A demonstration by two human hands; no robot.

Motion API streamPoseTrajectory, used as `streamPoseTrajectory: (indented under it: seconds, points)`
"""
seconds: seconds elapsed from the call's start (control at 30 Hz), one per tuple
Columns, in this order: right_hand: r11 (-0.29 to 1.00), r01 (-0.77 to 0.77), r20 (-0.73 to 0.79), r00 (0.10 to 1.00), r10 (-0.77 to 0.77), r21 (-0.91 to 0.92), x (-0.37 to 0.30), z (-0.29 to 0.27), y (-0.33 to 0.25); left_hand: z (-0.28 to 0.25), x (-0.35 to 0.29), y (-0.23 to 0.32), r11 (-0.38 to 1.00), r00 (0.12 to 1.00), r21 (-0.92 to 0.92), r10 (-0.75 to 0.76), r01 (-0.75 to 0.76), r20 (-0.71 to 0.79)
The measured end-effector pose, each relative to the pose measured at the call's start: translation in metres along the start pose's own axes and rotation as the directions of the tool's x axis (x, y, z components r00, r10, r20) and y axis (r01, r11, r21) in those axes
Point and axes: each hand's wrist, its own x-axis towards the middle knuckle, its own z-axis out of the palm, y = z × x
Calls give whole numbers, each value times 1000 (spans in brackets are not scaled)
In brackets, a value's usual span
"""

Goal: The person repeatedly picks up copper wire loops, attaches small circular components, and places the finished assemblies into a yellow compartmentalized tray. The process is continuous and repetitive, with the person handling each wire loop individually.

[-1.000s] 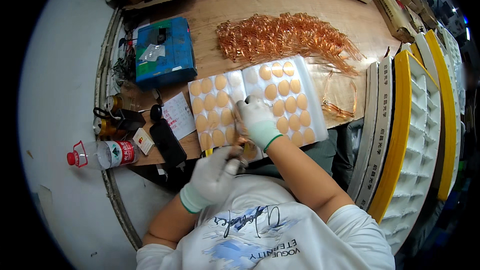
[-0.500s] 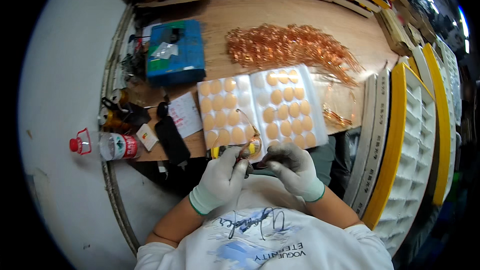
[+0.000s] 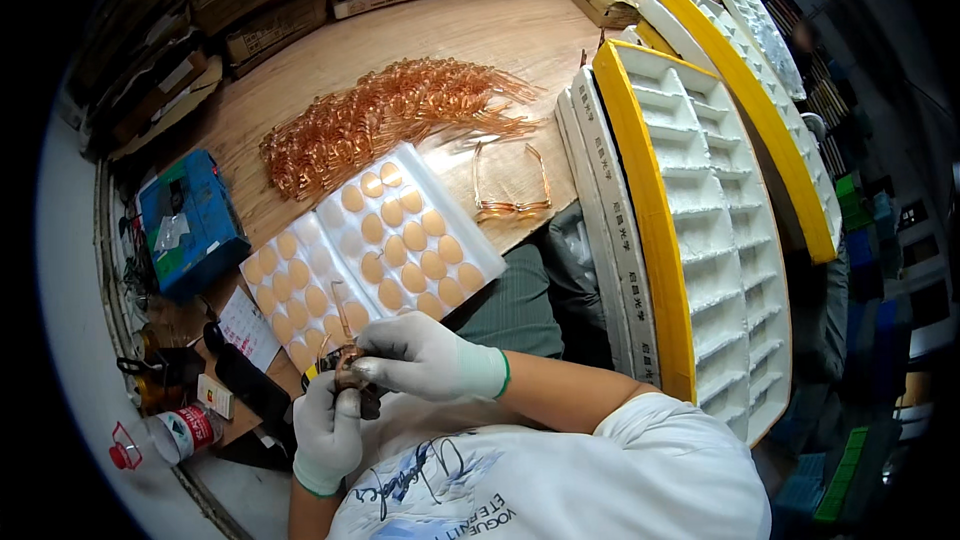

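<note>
Both hands wore thin white knit gloves with green cuffs. The left hand [image 3: 328, 430] was curled shut around a small dark tool with a yellow end, and the right hand [image 3: 420, 355] pinched a thin amber eyeglass frame [image 3: 340, 335] against it from above, fingertips closed on the piece. The two hands touched, low over the person's lap at the table edge.

Just beyond the hands lay a white lens sheet [image 3: 375, 255] in two hinged panels, its shallow rows holding glossy, round-cornered amber lenses. Farther out from the hands a heap of frames [image 3: 385, 120] sprawled, wiry and translucent orange, tangled together. Out past the right hand, beside the sheet, one finished-looking pair of glasses [image 3: 510, 180] lay open, temples spread.

To the left of the left hand sat a blue box [image 3: 190, 220], a small paper calendar slip [image 3: 245, 325], a black flat object and a plastic bottle [image 3: 170, 435] with a red cap lying on its side.

The table [image 3: 470, 40] was bare, pale plywood with a visible grain. To the right of the right hand stood stacked moulded trays [image 3: 690, 200], white with yellow rims, divided into rectangular cells. Cardboard boxes lined the far edge of the bench.
</note>
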Motion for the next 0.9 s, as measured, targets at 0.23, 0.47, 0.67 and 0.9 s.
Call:
streamPoseTrajectory:
  seconds: [0.23,0.47,0.67,0.9]
  points:
    - [950,164,140,981,-131,-266,1,-9,-10,-3,0,9,989,999,145,31,-28,-18]
    - [944,89,99,993,-61,-318,-5,-4,-14,-2,-4,17,984,996,161,-63,72,-64]
    - [953,-16,48,998,32,-302,-4,-2,-12,7,1,21,954,992,296,4,35,-128]
    - [921,115,-305,922,-239,-372,4,-19,-20,6,33,33,868,998,496,-3,-32,69]
